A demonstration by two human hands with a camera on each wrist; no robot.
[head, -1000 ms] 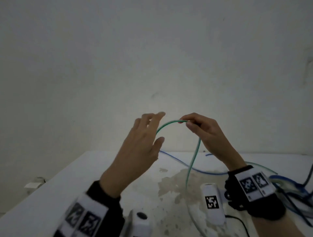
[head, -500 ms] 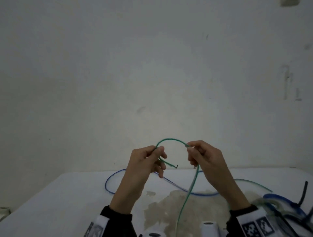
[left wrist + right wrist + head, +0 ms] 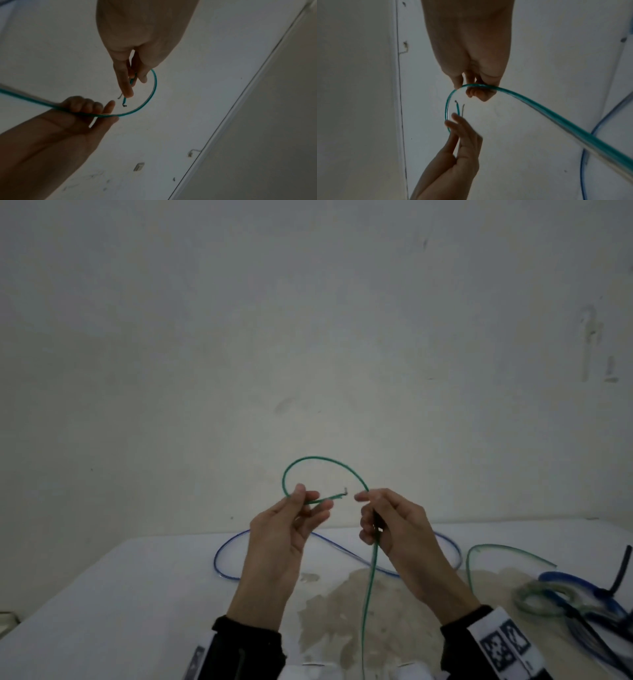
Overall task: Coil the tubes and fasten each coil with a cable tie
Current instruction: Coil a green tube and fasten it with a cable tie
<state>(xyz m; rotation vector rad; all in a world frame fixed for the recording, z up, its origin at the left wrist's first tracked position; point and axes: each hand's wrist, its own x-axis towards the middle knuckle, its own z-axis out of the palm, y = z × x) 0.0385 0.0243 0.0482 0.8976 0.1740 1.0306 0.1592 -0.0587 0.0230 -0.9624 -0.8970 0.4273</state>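
A thin green tube [image 3: 318,458] arches in the air between my hands, above the white table [image 3: 102,594]. My left hand [image 3: 301,501] pinches the tube near its free end [image 3: 344,493], which pokes out to the right. My right hand [image 3: 371,508] grips the same tube farther along; from there it hangs down to the table [image 3: 368,594]. In the left wrist view the tube [image 3: 150,94] curves from my left hand [image 3: 132,81] round to my right hand [image 3: 96,109]. The right wrist view shows the tube [image 3: 539,108] running out of my right hand [image 3: 476,88] towards my left hand [image 3: 453,124].
A blue tube [image 3: 222,556] lies looped on the table behind my hands. At the right lie a pale green tube [image 3: 507,549] and a pile of coiled tubes [image 3: 565,597] with a dark strap [image 3: 620,570]. A brown stain [image 3: 342,611] marks the table's middle. A bare wall rises behind.
My left hand has closed on the tube's end. My hands moved slightly apart and the arch between them has grown taller and wider.
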